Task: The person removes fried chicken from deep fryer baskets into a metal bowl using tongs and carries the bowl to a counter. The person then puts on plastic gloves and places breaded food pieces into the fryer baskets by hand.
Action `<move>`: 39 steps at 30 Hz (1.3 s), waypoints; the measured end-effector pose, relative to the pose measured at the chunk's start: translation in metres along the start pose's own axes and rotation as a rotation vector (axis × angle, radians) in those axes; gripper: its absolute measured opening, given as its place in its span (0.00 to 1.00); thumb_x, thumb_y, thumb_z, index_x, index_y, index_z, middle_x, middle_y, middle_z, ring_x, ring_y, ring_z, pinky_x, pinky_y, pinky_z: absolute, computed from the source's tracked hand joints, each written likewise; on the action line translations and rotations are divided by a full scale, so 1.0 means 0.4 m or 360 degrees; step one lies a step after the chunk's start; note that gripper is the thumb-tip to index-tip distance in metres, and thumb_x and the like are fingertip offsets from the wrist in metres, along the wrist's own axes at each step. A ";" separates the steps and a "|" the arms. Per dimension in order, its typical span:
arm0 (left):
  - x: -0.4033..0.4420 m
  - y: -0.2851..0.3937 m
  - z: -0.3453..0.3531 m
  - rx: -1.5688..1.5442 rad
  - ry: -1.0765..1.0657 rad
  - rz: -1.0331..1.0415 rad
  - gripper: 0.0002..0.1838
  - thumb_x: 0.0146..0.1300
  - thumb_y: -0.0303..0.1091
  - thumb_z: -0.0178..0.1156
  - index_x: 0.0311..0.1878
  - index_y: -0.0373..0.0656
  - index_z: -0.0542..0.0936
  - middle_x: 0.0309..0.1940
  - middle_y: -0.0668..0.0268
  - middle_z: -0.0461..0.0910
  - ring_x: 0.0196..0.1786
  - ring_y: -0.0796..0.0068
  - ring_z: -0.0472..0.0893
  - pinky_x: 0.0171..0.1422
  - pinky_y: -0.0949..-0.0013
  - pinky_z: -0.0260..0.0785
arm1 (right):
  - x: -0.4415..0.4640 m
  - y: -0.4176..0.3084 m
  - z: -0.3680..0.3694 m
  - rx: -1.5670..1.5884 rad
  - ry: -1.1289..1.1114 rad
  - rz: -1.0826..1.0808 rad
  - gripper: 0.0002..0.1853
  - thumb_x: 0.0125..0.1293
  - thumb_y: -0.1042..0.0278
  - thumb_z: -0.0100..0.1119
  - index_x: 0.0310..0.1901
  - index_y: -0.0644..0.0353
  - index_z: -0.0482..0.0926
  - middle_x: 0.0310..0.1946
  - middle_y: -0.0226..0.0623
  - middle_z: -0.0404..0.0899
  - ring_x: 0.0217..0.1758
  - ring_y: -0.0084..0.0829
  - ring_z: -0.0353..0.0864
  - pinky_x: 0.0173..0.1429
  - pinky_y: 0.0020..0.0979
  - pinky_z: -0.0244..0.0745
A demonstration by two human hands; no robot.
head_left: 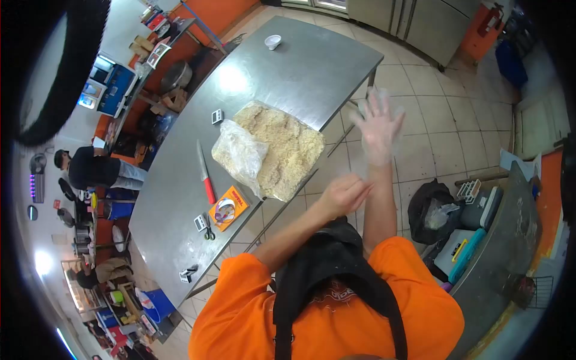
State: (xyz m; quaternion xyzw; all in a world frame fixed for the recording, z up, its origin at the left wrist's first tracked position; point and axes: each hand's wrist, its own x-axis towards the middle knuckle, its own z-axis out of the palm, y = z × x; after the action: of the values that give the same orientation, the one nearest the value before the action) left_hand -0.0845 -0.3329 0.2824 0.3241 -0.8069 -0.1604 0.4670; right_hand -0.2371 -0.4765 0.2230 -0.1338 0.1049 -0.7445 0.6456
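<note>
My right hand [379,127] is raised beyond the table edge, its fingers spread, wearing a clear plastic glove [378,141]. Beside that forearm, my left hand [347,195] is closed, fingertips pinched together near the wrist below the glove; whatever is between them is too small to make out. On the metal table [282,66], a pale yellow, crumbly mass [288,144] lies spread out, with a crumpled clear plastic bag [240,150] over its left part. An orange box [228,208] stands near the front edge, next to a red-handled knife [205,173] and black-handled scissors [209,231].
A small white bowl [273,42] stands toward the table's far end. Small white-and-black devices [217,116] lie along the table. A side counter [501,240] is at right, near a black bag [435,210]. Another person [96,168] stands at the left.
</note>
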 end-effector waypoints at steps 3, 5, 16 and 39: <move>-0.082 -0.047 0.017 -0.0975 -0.0187 -0.1515 0.21 0.67 0.43 0.60 0.56 0.39 0.75 0.50 0.56 0.78 0.52 0.67 0.79 0.50 0.64 0.74 | -0.093 -0.021 0.178 0.0646 -0.0276 0.0374 0.48 0.61 0.22 0.44 0.76 0.43 0.51 0.77 0.50 0.45 0.79 0.58 0.42 0.75 0.67 0.39; -0.073 -0.094 0.003 -0.2173 -0.0142 -0.2600 0.32 0.70 0.54 0.55 0.67 0.42 0.67 0.63 0.55 0.71 0.63 0.64 0.73 0.64 0.56 0.70 | -0.187 0.006 0.250 0.0866 -0.0468 0.0659 0.48 0.60 0.21 0.43 0.76 0.40 0.50 0.76 0.50 0.46 0.78 0.59 0.44 0.74 0.69 0.41; -0.063 0.037 -0.098 -0.3000 -0.0577 -0.2448 0.19 0.71 0.40 0.55 0.57 0.37 0.76 0.52 0.63 0.80 0.53 0.70 0.80 0.61 0.62 0.71 | -0.409 0.056 0.322 0.1333 -0.1672 0.0301 0.37 0.68 0.31 0.43 0.76 0.33 0.53 0.70 0.48 0.62 0.65 0.59 0.69 0.59 0.63 0.66; -0.267 -1.216 -0.831 -0.0297 -0.0132 -0.2230 0.34 0.68 0.68 0.47 0.52 0.44 0.80 0.41 0.65 0.83 0.43 0.66 0.80 0.45 0.66 0.68 | -0.356 0.488 -0.326 -0.0862 0.1169 0.1031 0.39 0.72 0.31 0.30 0.75 0.50 0.54 0.74 0.43 0.55 0.76 0.43 0.53 0.72 0.59 0.53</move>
State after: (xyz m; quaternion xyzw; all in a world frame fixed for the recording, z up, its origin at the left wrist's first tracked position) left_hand 0.4199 -0.6058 0.1100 0.7194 -0.4084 -0.5038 0.2486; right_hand -0.0800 -0.3659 0.0271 0.0124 0.5463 -0.4521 0.7050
